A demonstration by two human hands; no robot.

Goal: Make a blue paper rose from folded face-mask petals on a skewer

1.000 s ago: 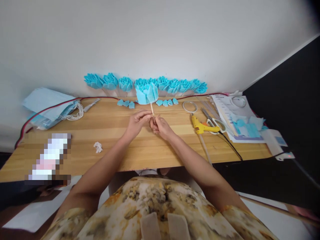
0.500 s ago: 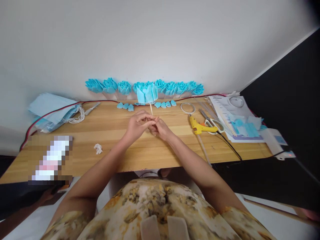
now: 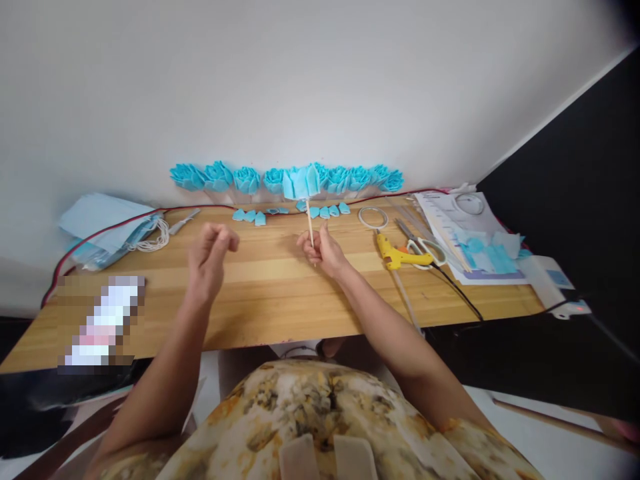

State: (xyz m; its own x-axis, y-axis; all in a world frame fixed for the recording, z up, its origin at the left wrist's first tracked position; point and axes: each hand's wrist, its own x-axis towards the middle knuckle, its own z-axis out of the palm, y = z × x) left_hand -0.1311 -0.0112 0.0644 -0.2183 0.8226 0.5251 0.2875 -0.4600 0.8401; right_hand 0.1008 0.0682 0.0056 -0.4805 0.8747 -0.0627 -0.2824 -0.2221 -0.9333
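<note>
My right hand (image 3: pixel 324 252) is closed round the thin pale stick (image 3: pixel 310 223) of a blue fabric flower (image 3: pixel 301 183), which stands upright above it. My left hand (image 3: pixel 210 259) is apart from the flower, over the left part of the table, its fingers curled in; whatever they may hold is hidden. Behind the held flower, a row of finished blue flowers (image 3: pixel 247 180) stands along the wall. In front of that row lie several small folded blue petals (image 3: pixel 260 218).
The wooden table (image 3: pixel 280 300) carries a yellow glue gun (image 3: pixel 400 256), white-handled scissors (image 3: pixel 434 249), a wire coil (image 3: pixel 373 218) and papers with blue scraps (image 3: pixel 487 253) at right. Blue sheets (image 3: pixel 103 223), white cords (image 3: pixel 155 239) and a pixelated device (image 3: pixel 107 320) lie at left.
My left hand has left the flower stick and moved left with its fingers curled. The flower stays in my right hand and has shifted slightly right.
</note>
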